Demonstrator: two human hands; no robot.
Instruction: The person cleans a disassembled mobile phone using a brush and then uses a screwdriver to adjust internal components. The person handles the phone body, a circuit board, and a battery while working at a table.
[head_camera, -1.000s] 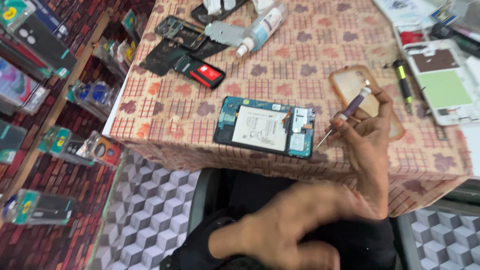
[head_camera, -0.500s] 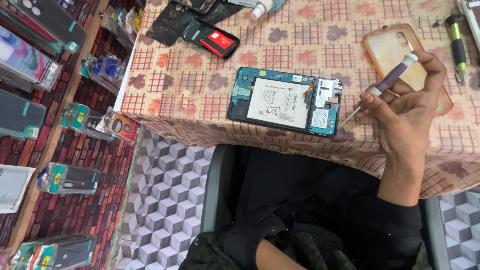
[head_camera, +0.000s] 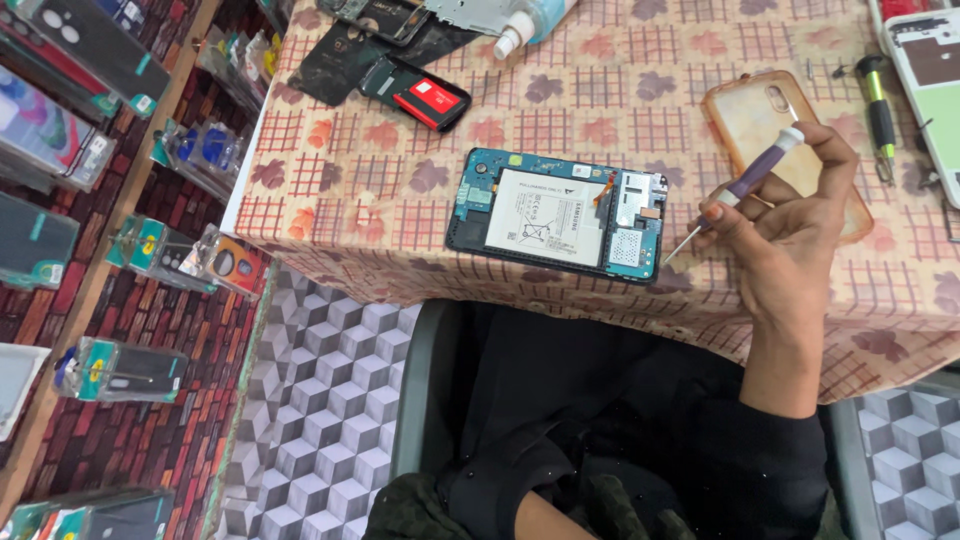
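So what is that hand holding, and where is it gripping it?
The right hand holds a small purple-handled screwdriver, gripped by its handle; the metal tip points at the opened phone.

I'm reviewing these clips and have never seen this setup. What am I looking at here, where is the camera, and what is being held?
There is no machine: the camera sits on a person's head and looks down at a patterned tablecloth. The right hand holds a purple-handled screwdriver, its tip just beside an opened device with its white battery exposed. Behind the hand lies a clear phone case; further left, a black and red part. The left hand is out of view. Packaged phone cases hang on the left.
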